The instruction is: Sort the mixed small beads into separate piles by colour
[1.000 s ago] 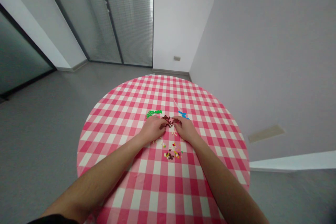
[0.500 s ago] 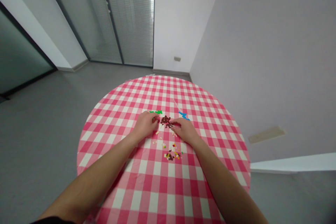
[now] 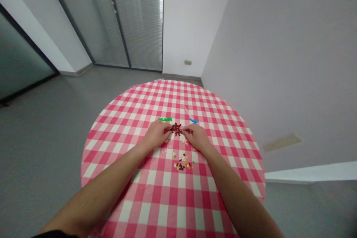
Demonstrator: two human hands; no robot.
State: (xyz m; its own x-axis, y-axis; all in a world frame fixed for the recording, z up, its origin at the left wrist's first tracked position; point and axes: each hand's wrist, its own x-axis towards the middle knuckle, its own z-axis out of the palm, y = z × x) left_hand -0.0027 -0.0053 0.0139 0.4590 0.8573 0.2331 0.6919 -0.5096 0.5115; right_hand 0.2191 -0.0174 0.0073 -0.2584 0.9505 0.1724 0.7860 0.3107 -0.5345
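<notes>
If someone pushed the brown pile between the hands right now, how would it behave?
The brown pile would probably spread apart rather than slide whole, since it looks like many small pieces. Each is likely light, being tiny beside the fingers. Rolling seems unlikely: they lie low on the cloth.

No legible text, brands, numbers or signs. Dark red pieces (image 3: pixel 176 129) between left hand (image 3: pixel 157 134) and right hand (image 3: pixel 197 136): too small to read. Same for green pieces (image 3: pixel 167 119) beyond left hand, blue pieces (image 3: pixel 193 121) beyond right.
</notes>
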